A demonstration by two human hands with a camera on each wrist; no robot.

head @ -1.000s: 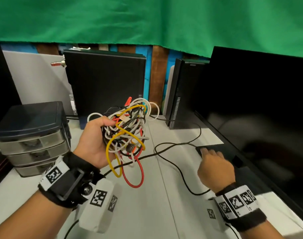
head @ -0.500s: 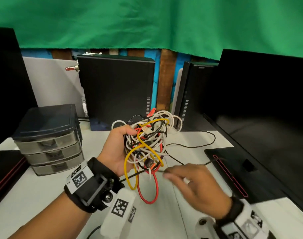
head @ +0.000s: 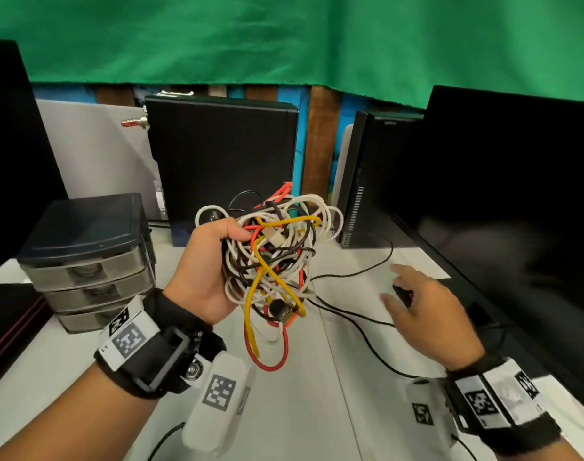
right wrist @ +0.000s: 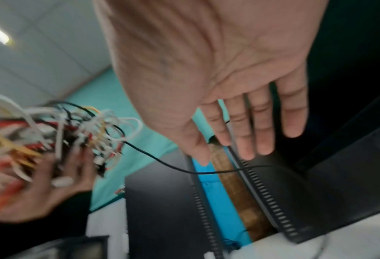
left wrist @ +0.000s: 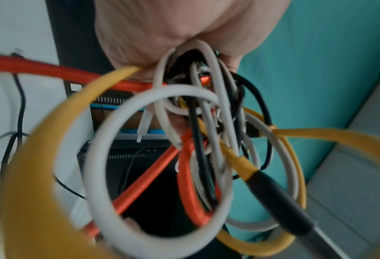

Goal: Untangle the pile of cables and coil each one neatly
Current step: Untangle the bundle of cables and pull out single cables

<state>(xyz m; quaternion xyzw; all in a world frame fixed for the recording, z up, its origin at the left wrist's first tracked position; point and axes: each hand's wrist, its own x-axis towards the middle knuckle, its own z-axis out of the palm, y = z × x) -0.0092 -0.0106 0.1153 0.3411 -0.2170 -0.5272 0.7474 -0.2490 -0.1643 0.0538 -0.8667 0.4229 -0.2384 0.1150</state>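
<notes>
My left hand (head: 205, 271) grips a tangled bundle of cables (head: 274, 257) and holds it up above the white table (head: 303, 410). White, yellow, red-orange and black strands loop through each other. A red loop (head: 270, 354) and a yellow strand hang below the bundle. In the left wrist view the cables (left wrist: 184, 140) fill the picture under my palm. My right hand (head: 426, 314) hovers over the table to the right of the bundle, fingers (right wrist: 264, 129) straight and spread, holding nothing. A thin black cable (right wrist: 162, 163) trails from the bundle (right wrist: 58, 133) toward the right.
A dark plastic drawer unit (head: 87, 257) stands at the left. A black computer case (head: 224, 168) and a slimmer black case (head: 367, 181) stand at the back. A big black monitor (head: 503, 211) fills the right side. Thin black cables (head: 360, 324) lie on the table.
My right hand has pulled away from the bundle to the right, after reaching toward it half a second ago. The left hand keeps its grip on the bundle, held slightly higher.
</notes>
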